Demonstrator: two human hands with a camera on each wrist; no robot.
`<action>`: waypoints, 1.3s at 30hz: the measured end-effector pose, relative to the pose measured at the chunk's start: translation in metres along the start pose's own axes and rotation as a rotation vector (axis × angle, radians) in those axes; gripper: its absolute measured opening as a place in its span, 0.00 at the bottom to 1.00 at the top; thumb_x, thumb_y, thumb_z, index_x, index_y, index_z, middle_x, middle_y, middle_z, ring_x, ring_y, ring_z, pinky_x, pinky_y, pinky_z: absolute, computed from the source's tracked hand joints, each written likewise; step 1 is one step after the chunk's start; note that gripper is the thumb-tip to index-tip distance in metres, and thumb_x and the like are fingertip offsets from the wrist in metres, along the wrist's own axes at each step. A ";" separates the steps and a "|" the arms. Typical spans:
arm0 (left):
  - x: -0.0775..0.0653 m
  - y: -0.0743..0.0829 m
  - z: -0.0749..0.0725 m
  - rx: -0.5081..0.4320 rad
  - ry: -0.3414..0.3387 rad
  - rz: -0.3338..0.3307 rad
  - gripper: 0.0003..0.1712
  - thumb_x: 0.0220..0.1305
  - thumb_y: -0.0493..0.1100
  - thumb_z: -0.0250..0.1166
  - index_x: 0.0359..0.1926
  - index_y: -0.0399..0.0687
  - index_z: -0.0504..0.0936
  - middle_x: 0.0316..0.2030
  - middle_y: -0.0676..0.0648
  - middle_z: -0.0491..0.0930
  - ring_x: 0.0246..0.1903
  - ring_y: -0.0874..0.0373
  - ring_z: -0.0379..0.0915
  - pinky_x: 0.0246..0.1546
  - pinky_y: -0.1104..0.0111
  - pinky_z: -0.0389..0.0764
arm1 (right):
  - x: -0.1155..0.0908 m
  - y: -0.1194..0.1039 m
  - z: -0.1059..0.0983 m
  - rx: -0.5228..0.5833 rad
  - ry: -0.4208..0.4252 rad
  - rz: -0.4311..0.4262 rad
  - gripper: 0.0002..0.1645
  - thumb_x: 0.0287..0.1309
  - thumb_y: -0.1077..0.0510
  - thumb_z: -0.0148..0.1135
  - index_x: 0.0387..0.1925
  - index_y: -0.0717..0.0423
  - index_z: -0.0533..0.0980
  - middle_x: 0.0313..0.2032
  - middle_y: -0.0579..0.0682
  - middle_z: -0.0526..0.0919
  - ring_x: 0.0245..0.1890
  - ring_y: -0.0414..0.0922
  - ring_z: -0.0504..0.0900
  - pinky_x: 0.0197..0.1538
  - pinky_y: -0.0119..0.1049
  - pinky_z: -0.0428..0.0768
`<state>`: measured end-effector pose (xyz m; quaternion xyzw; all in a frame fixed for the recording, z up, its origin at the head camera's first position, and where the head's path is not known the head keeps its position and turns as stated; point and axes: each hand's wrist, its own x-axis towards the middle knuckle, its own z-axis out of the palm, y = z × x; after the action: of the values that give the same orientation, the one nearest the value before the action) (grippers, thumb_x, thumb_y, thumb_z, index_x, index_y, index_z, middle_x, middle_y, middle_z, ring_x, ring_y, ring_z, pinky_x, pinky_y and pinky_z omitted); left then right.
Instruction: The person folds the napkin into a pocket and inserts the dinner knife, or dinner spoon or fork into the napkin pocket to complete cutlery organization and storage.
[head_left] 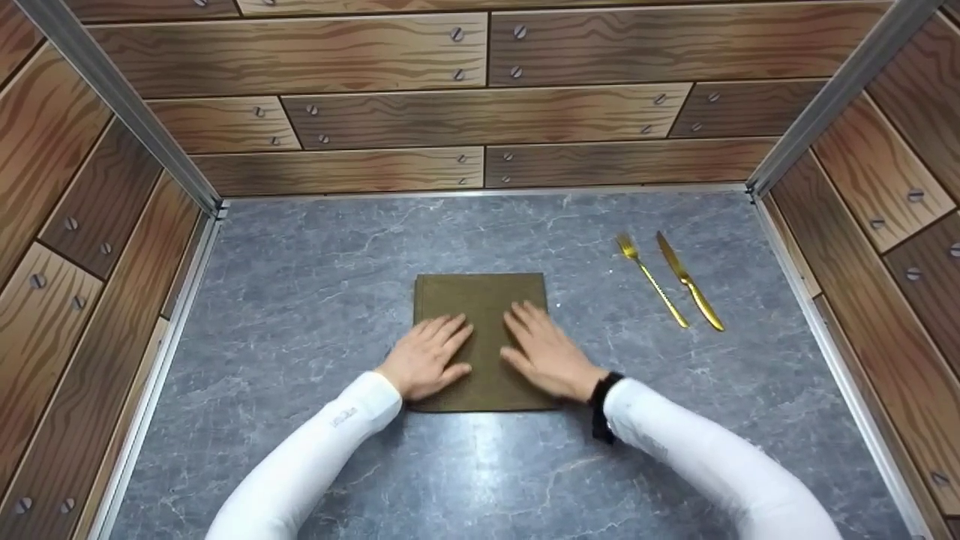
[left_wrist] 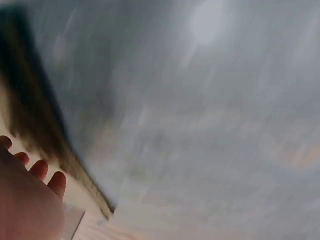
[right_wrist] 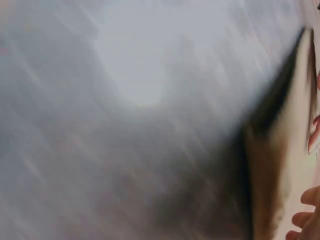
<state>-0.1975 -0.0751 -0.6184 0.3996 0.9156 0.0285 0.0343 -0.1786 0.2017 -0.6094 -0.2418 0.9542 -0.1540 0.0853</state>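
Note:
An olive-brown square (head_left: 487, 300), apparently a folded placemat, lies flat mid-table in the head view, layered edges showing at its left. On its left half rests my left hand (head_left: 426, 356), fingers extended and slightly spread. My right hand (head_left: 551, 356) lies across its right side in the same way, a black band at the wrist. Fingertips of both hands point inward and away from me. The left wrist view catches the blurred placemat edge (left_wrist: 40, 100) with the left hand (left_wrist: 30, 200) beside it. In the right wrist view, fingers (right_wrist: 311, 197) show at the right border near the placemat (right_wrist: 295, 130).
To the right lie a gold fork (head_left: 651, 281) and a gold knife (head_left: 690, 281), side by side and slanted. Grey marbled tabletop (head_left: 300, 255) surrounds everything. Wood-patterned panels (head_left: 480, 120) wall off the back and both sides, with metal rails (head_left: 154, 390) along the edges.

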 end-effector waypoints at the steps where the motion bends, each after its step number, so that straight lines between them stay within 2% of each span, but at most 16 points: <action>1: 0.007 -0.003 -0.004 0.020 0.005 -0.008 0.42 0.79 0.66 0.44 0.80 0.45 0.57 0.79 0.41 0.54 0.77 0.43 0.50 0.76 0.50 0.52 | 0.007 0.002 -0.004 -0.014 0.022 0.008 0.44 0.78 0.35 0.38 0.81 0.58 0.49 0.80 0.59 0.45 0.80 0.57 0.41 0.78 0.55 0.44; 3: 0.022 -0.008 -0.009 0.054 0.000 -0.041 0.42 0.79 0.65 0.43 0.81 0.45 0.53 0.80 0.41 0.51 0.78 0.44 0.46 0.77 0.51 0.48 | 0.024 0.007 -0.011 -0.053 0.060 0.009 0.44 0.79 0.37 0.39 0.81 0.60 0.48 0.80 0.60 0.46 0.80 0.57 0.42 0.79 0.54 0.43; 5: 0.038 -0.014 -0.009 0.075 -0.005 -0.087 0.42 0.80 0.64 0.42 0.82 0.45 0.50 0.80 0.42 0.48 0.79 0.45 0.43 0.78 0.52 0.44 | 0.040 0.011 -0.014 -0.087 0.054 0.016 0.44 0.79 0.38 0.38 0.81 0.61 0.46 0.80 0.60 0.45 0.80 0.56 0.40 0.79 0.51 0.40; 8: 0.059 -0.019 -0.007 0.081 -0.058 -0.188 0.42 0.80 0.65 0.39 0.82 0.45 0.45 0.81 0.43 0.44 0.79 0.48 0.39 0.78 0.54 0.39 | 0.061 0.013 -0.012 -0.112 0.004 0.045 0.44 0.79 0.37 0.35 0.81 0.60 0.44 0.81 0.58 0.43 0.80 0.54 0.39 0.79 0.49 0.38; 10: 0.068 -0.022 -0.005 0.070 -0.092 -0.251 0.43 0.80 0.66 0.39 0.82 0.46 0.45 0.81 0.43 0.44 0.80 0.48 0.38 0.78 0.55 0.39 | 0.070 0.015 -0.008 -0.098 -0.045 0.083 0.46 0.79 0.34 0.33 0.82 0.59 0.43 0.81 0.56 0.40 0.80 0.52 0.36 0.79 0.48 0.36; 12: 0.070 -0.026 -0.002 0.054 -0.127 -0.308 0.44 0.79 0.67 0.38 0.82 0.46 0.44 0.81 0.43 0.44 0.80 0.48 0.37 0.78 0.54 0.38 | 0.075 0.018 -0.003 -0.087 -0.078 0.121 0.48 0.78 0.32 0.31 0.82 0.58 0.41 0.81 0.55 0.39 0.80 0.52 0.35 0.79 0.48 0.35; 16: 0.064 -0.035 0.002 0.006 -0.127 -0.373 0.46 0.77 0.69 0.40 0.82 0.46 0.47 0.81 0.41 0.46 0.79 0.48 0.39 0.78 0.54 0.40 | 0.077 0.027 0.003 -0.060 -0.104 0.163 0.49 0.77 0.30 0.30 0.81 0.59 0.40 0.81 0.56 0.38 0.80 0.52 0.33 0.79 0.47 0.33; 19: 0.061 -0.040 0.002 -0.027 -0.111 -0.381 0.47 0.77 0.70 0.41 0.82 0.46 0.47 0.80 0.40 0.46 0.79 0.47 0.40 0.78 0.55 0.40 | 0.077 0.031 0.003 -0.017 -0.084 0.156 0.49 0.78 0.31 0.30 0.81 0.60 0.41 0.81 0.57 0.39 0.80 0.52 0.34 0.79 0.47 0.33; 22: 0.058 -0.044 0.001 -0.055 -0.075 -0.345 0.46 0.78 0.69 0.41 0.82 0.45 0.48 0.80 0.40 0.46 0.79 0.46 0.39 0.78 0.54 0.40 | 0.074 0.030 -0.003 0.056 -0.042 0.140 0.47 0.78 0.33 0.31 0.81 0.62 0.44 0.81 0.59 0.41 0.80 0.54 0.36 0.79 0.48 0.35; 26: 0.048 -0.051 -0.001 -0.042 -0.027 -0.255 0.42 0.80 0.65 0.41 0.82 0.46 0.49 0.81 0.41 0.46 0.80 0.46 0.37 0.78 0.53 0.39 | 0.053 0.017 -0.016 0.102 -0.002 0.104 0.45 0.80 0.36 0.33 0.80 0.65 0.47 0.80 0.62 0.43 0.80 0.57 0.39 0.79 0.51 0.39; 30: 0.033 -0.058 -0.004 -0.033 -0.010 -0.196 0.39 0.81 0.62 0.43 0.81 0.47 0.54 0.80 0.43 0.48 0.79 0.48 0.38 0.78 0.53 0.38 | 0.009 -0.004 -0.028 0.116 0.019 0.055 0.39 0.80 0.42 0.43 0.76 0.68 0.58 0.77 0.66 0.55 0.77 0.62 0.52 0.77 0.57 0.52; 33: 0.024 -0.063 -0.007 -0.054 -0.020 -0.202 0.38 0.81 0.60 0.44 0.80 0.44 0.57 0.79 0.43 0.51 0.79 0.48 0.42 0.78 0.51 0.40 | -0.031 -0.019 -0.025 0.124 0.034 0.020 0.32 0.77 0.48 0.52 0.69 0.69 0.69 0.69 0.68 0.68 0.70 0.63 0.66 0.71 0.59 0.64; 35: 0.020 -0.066 -0.009 -0.072 -0.019 -0.209 0.37 0.81 0.60 0.45 0.79 0.42 0.59 0.79 0.42 0.53 0.79 0.47 0.44 0.78 0.51 0.43 | -0.054 -0.027 -0.020 0.120 0.023 0.006 0.29 0.75 0.50 0.56 0.65 0.68 0.74 0.64 0.66 0.74 0.64 0.62 0.73 0.67 0.59 0.70; 39: 0.016 -0.072 -0.011 -0.083 -0.005 -0.210 0.38 0.80 0.59 0.47 0.78 0.40 0.60 0.78 0.41 0.55 0.78 0.46 0.47 0.77 0.50 0.46 | -0.083 -0.036 -0.008 0.071 -0.032 -0.008 0.28 0.74 0.50 0.57 0.63 0.68 0.76 0.63 0.62 0.76 0.63 0.60 0.74 0.65 0.59 0.73</action>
<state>-0.2615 -0.1121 -0.6142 0.2997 0.9504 0.0619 0.0558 -0.0922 0.2142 -0.5825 -0.2448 0.9457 -0.1844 0.1085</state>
